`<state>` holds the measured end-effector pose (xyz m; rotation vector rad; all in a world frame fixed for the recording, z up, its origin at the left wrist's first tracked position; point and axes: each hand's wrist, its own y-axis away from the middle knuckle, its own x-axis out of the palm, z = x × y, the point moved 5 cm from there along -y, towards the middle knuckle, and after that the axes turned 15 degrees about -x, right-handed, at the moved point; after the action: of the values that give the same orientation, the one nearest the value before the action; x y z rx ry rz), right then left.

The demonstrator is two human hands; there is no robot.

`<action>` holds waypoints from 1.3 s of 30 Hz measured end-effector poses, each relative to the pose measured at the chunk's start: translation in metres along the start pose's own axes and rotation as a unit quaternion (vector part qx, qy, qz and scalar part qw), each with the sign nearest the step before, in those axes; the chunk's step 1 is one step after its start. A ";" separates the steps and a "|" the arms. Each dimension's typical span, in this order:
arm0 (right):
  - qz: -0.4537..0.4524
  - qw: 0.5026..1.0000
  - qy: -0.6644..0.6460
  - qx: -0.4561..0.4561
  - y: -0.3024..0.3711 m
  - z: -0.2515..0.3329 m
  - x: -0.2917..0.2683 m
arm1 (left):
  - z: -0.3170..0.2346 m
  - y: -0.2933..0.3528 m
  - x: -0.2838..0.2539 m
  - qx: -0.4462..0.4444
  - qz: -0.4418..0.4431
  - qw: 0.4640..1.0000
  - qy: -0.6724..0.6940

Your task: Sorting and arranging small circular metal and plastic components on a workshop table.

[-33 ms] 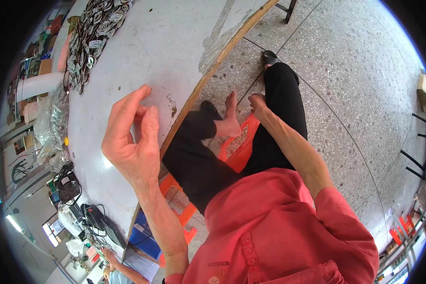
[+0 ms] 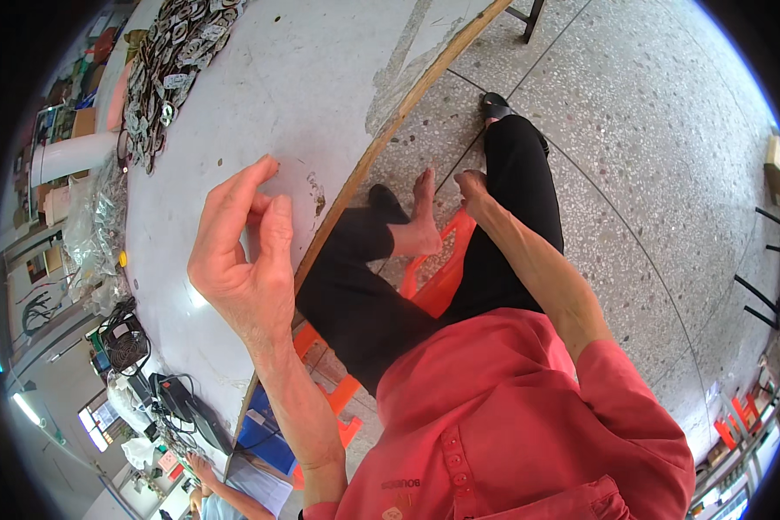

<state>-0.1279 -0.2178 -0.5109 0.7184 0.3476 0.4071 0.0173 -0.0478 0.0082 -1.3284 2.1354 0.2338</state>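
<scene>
My left hand [image 2: 241, 243] is over the near edge of the grey-white table [image 2: 295, 78]. Its fingers are bent and the thumb stands apart from them, with nothing visible between. Below the fingertips, a few small dark scraps and stains [image 2: 317, 192] mark the tabletop by the wooden edge. Away from the table, my right hand [image 2: 471, 184] rests by my right knee. Its fingers look curled in, partly hidden, and no object shows in them. At the far left of the table lies a heap of flat dark metallic-looking pieces [image 2: 169, 82].
Clear plastic bags [image 2: 91, 230], a small fan [image 2: 126, 345] and a black device with cables [image 2: 182, 403] line the table's left side. Another person's arm [image 2: 225, 490] reaches in at lower left. Beneath me is a red plastic stool [image 2: 446, 277]; a blue box [image 2: 264, 438] stands under the table.
</scene>
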 end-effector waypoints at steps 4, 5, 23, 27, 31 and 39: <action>0.016 0.999 0.016 -0.035 0.068 0.043 0.079 | 0.014 0.006 -0.032 -0.006 -0.033 0.998 -0.056; 0.067 0.997 -0.025 -0.024 0.061 0.034 0.082 | 0.013 0.006 -0.031 -0.008 -0.030 0.998 -0.047; 0.272 0.923 -0.172 -0.210 0.170 0.170 0.029 | 0.008 0.005 -0.032 0.001 -0.046 0.998 -0.043; 0.346 0.895 -0.030 -0.281 0.258 0.244 -0.045 | 0.011 0.006 -0.025 0.014 -0.043 0.999 -0.005; 0.395 0.839 -0.023 -0.373 0.315 0.325 -0.068 | 0.006 0.008 -0.026 0.047 -0.046 0.998 -0.022; 0.463 0.662 0.141 -0.573 0.383 0.440 0.052 | 0.009 0.010 -0.022 0.080 -0.049 0.996 0.007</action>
<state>0.0199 -0.1786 0.0549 -0.5300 -0.0797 1.5551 0.0193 -0.0223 0.0118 -1.3397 2.0472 0.0136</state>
